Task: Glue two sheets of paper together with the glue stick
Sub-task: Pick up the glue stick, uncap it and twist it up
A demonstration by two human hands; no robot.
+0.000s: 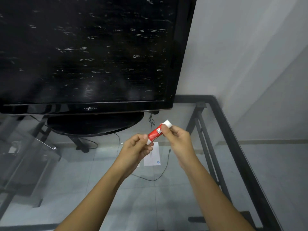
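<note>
Glue stick (155, 132) held above the glass table (183, 197), over the paper (153, 158): left hand (135, 147) pinches its base, right hand (176, 135) grips the white cap (168, 123) end. Risk: cap releasing abruptly, stick slipping from the fingers onto the glass.

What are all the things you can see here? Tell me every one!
glue stick: one, red with a white cap, held up in the air between both hands
paper: one white piece clearly seen, on the glass table under the hands; a second may be hidden by the left hand
television: one, black, screen off, standing at the back of the table
glass table: one, clear top with a black metal frame, floor tiles showing through
cable: thin, black, trailing near the paper; I cannot tell if it lies on or under the glass
wall: grey-white, on the right
left hand: one, gripping the lower end of the glue stick
right hand: one, gripping near the cap end
</note>
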